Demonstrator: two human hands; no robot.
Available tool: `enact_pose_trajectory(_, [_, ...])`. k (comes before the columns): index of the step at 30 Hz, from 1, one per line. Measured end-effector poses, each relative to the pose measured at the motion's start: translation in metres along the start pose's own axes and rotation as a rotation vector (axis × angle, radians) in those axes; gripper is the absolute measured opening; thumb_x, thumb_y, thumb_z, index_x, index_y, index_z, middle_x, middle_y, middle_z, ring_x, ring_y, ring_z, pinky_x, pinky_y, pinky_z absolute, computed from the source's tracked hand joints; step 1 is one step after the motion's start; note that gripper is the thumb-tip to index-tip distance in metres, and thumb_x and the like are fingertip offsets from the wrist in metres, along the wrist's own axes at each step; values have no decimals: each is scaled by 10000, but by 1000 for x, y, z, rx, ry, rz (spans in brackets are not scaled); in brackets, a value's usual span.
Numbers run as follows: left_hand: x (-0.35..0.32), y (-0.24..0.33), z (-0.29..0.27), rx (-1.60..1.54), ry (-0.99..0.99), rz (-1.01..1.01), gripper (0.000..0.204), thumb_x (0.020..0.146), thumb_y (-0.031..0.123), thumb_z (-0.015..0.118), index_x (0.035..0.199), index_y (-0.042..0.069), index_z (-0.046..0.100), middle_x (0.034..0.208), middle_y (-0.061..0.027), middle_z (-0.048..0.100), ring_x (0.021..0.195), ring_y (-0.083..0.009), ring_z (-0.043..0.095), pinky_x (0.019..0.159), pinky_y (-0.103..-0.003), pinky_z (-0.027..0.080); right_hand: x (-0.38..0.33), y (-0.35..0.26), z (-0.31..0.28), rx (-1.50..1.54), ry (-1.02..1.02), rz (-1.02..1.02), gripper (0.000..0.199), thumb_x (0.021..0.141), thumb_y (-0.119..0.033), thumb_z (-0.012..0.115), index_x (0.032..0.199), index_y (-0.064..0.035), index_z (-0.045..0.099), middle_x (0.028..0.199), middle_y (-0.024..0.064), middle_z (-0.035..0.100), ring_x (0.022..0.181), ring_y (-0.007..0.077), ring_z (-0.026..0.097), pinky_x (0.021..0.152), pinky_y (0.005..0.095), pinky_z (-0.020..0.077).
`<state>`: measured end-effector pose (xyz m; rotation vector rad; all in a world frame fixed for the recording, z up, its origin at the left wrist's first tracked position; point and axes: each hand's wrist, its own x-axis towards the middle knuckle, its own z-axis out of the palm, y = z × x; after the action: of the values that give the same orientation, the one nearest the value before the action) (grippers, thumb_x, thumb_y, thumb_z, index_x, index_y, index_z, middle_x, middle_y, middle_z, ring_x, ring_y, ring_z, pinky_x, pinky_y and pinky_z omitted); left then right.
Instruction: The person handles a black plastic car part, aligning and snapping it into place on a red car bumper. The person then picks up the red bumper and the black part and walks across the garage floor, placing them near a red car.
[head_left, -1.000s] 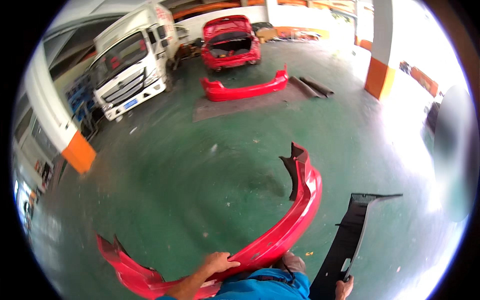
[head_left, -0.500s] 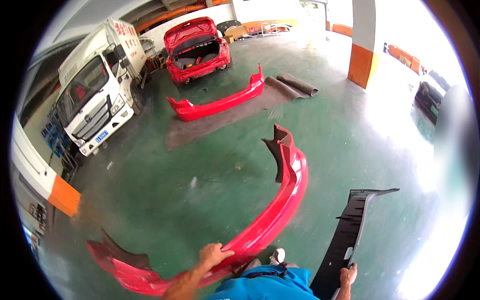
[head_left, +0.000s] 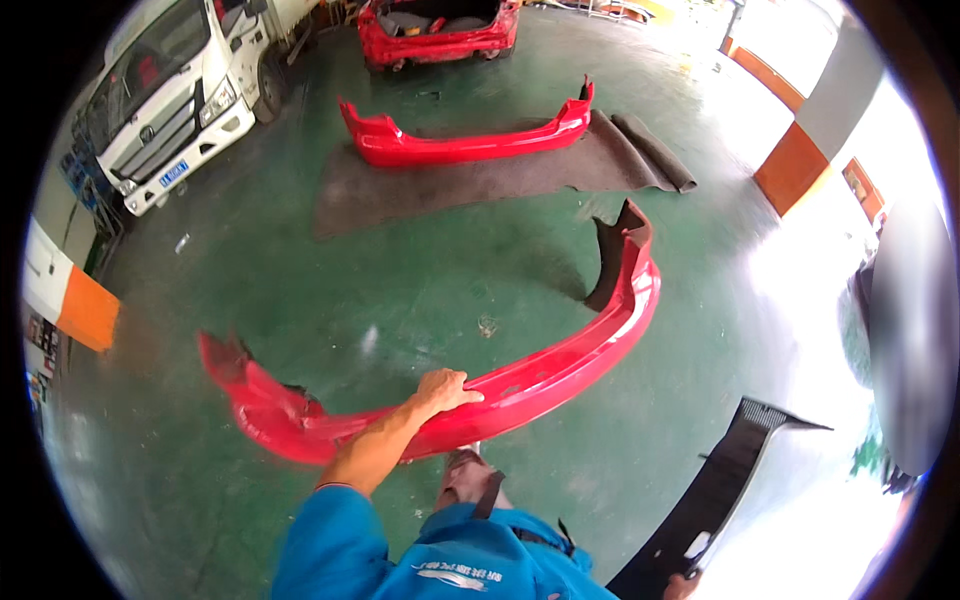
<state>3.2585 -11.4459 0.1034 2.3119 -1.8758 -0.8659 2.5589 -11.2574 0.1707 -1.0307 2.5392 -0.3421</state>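
My left hand grips the upper edge of a curved red car bumper, fingers wrapped over its middle. The bumper hangs in front of my legs, its ends reaching forward to left and right. At the lower right, my right hand is closed on the edge of a long black plastic panel, beside a light cut-out. Part of that hand falls outside the picture. The panel's far end has a mesh strip and a thin bent tip. The two pieces are apart.
Ahead, another red bumper stands on a grey-brown mat, rolled at its right end. Behind it is a red car with its boot open. A white truck stands left; orange-and-white pillars rise right and left.
My left hand has lifted forward with the red bumper, which now sits farther ahead and slightly right. The black panel has shifted lower and right with my right hand. The view has tilted down.
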Motion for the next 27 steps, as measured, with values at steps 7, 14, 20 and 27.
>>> enact_pose_trajectory(7, [198,-95,0,-115,-205,-84,746,804,684,728,1178,39,701,1194,-224,716,1128,-402,682,933,-523,546,-33,-120,-6,72,-130,59,654,783,-146,653,1387,63,514,1179,231,675,1023,336,645,928,421,517])
enact_pose_trajectory(14, [346,-147,0,-58,-224,-181,720,825,640,730,1228,43,701,1259,-221,698,1190,-388,661,976,-517,544,-58,-228,-9,-105,-200,203,643,727,-51,640,1352,62,545,1135,196,680,963,278,642,842,391,543])
enact_pose_trajectory(20, [447,-179,21,-7,-214,-216,679,873,609,703,1267,57,682,1344,-211,638,1264,-402,599,1031,-531,519,-93,-262,-29,-230,-240,226,640,706,-42,623,1339,40,569,1020,135,663,882,230,615,759,356,542])
enact_pose_trajectory(27, [464,-257,100,133,-208,-275,565,891,517,725,1231,68,673,1312,-165,611,1266,-356,571,997,-570,506,-49,-242,7,-334,-387,372,507,784,-183,665,1275,-58,654,1071,142,691,953,292,642,804,384,542])
